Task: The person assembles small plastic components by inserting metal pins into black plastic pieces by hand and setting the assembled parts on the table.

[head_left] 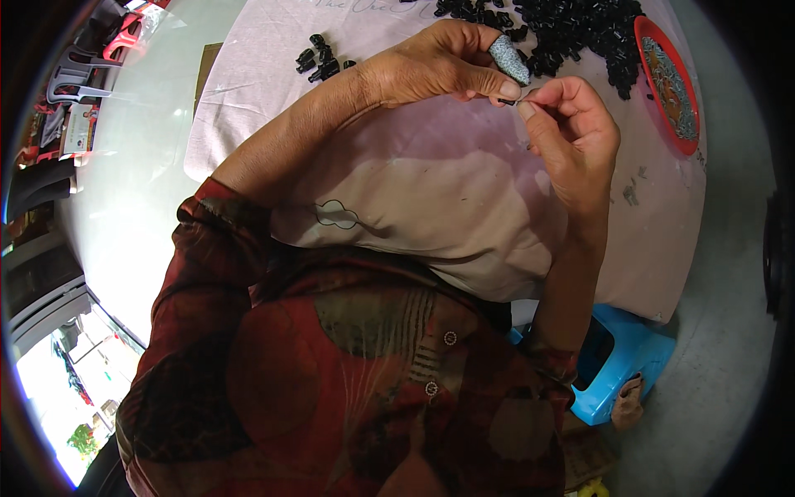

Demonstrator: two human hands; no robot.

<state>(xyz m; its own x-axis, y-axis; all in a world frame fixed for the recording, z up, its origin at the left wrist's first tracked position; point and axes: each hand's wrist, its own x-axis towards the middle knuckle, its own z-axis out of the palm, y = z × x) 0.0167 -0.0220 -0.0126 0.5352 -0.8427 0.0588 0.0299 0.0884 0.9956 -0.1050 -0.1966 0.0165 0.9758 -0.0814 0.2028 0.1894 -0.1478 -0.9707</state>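
Two bare hands meet over the far part of the soft pink cloth (397, 178), a bit right of the middle. Your left hand (451, 70) holds a tiny black plastic piece (507, 102), with its thumb pressed down so that the fingers are clamped on it. One left finger wears a rough, speckled gray finger cover (508, 58), shaped like a round-ended tube.

The part of the black piece that shows is short and slim. Its long side runs almost straight from left to right, and its right end points at your right hand (580, 132). That hand's thumb and pointing finger pinch together on a thin bit (522, 97) just beside the piece. It is too small to tell what it is, or whether the two touch.

Past your hands lies a big heap of hard, knobby black parts (571, 37). A few more black parts (327, 68) sit in a small bunch beyond your left wrist. On the right, a smooth red bowl (672, 137) with a rounded rim holds lots of little silvery bits (657, 62).
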